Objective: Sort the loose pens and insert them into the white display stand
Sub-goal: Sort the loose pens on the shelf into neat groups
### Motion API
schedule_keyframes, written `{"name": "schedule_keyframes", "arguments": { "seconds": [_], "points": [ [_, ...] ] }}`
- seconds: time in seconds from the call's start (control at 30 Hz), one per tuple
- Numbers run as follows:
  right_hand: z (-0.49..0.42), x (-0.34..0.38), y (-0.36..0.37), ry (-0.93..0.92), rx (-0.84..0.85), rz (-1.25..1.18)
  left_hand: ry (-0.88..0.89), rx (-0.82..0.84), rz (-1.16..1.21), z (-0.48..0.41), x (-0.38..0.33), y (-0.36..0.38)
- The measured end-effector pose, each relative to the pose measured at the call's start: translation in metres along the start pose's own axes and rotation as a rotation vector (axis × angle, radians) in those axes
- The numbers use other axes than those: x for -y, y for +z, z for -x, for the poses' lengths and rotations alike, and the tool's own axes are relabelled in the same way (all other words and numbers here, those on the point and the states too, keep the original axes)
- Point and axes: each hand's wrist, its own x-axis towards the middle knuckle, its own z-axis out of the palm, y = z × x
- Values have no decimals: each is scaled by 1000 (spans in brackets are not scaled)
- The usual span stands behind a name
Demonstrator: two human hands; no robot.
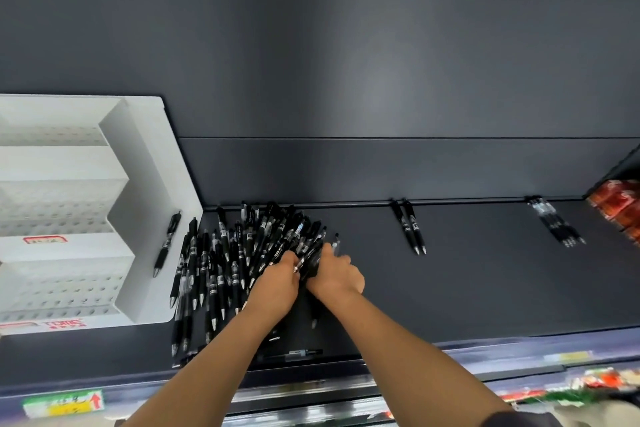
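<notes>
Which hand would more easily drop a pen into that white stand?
Left, probably: the left hand is nearer the white stand, which sits left of the pens; the right hand would cross over.

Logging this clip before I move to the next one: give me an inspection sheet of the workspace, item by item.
Surface: dark shelf.
Job's things: white display stand at left, no pens seen in it; pile of black pens beside it; single pen against the stand's side; pair of pens and small pen bundle further right.
Clutter: red packets at far right.
Grips: left hand and right hand both hold a bunch of pens at the pile.
Cables: nothing seen.
Surroundings: dark back panel; label on shelf edge.
</notes>
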Motion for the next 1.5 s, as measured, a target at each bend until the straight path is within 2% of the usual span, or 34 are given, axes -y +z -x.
{"name": "schedule_keyframes", "arguments": {
  "seconds": [0.1, 0.2, 0.43, 0.57, 0.73, 0.87, 1.03, 1.2, 1.37, 1.5],
  "points": [
    [-2, -4, 3, -44, -22, 45, -13, -5, 3, 0, -1, -2],
    [-4, -15, 2, -80, -56, -29, -22, -6, 52, 0, -4, -4],
    [-7, -54, -32, 36, -87, -380, 29, 56, 95, -22, -47, 12],
    [-13, -83, -58, 59, -148, -443, 76, 73, 77, -41, -80, 31],
    [-34, -134, -91, 141, -187, -404, 100, 70, 68, -66, -126, 57],
    [-62, -177, -115, 123, -175, -534, 63, 66, 125, -86, -166, 79],
    [-95, -223, -135, 70, -46, -558, 107, 43, -34, -106, -217, 110],
    [-123, -246, -143, -43, 91, -485, 49, 27, -220, -121, -239, 138],
    [-138, -262, -142, -101, 101, -307, 38, 14, -498, -127, -240, 150],
    [-141, -270, -138, -127, -5, -195, 100, -44, -600, -126, -238, 153]
  ]
}}
